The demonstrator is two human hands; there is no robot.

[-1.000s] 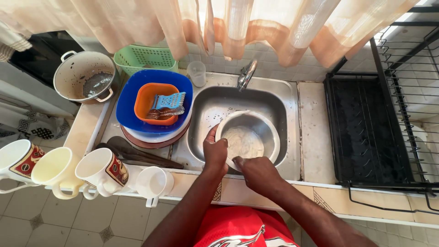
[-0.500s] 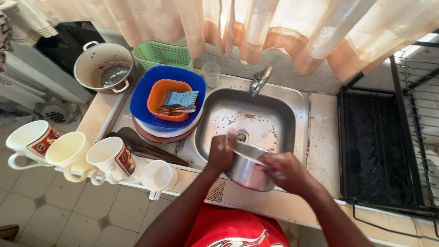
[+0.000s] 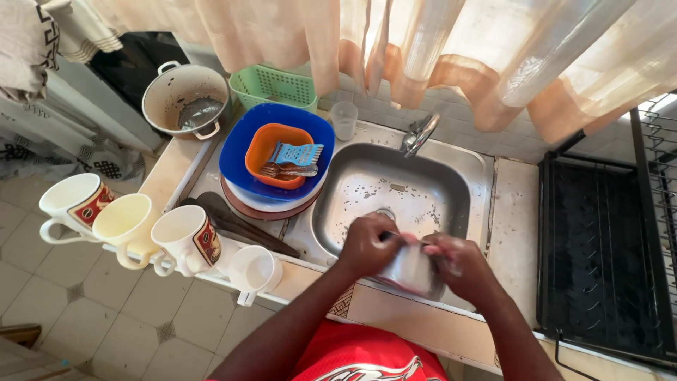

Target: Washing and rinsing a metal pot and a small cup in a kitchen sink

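Right, I see both hands, left & right, gripping a blurred steel bowl at the sink's near edge; basin open behind.

Both hands gripping a small metal bowl at the near edge of the steel sink, left hand on its left side, right hand on its right, bowl blurred. Tap behind the sink. Left of sink: blue basin holding an orange bowl with forks and a blue grater. Four mugs along the counter edge, dark wooden spoons beside them. Pot, green basket, clear cup at the back. Black dish rack on the right.
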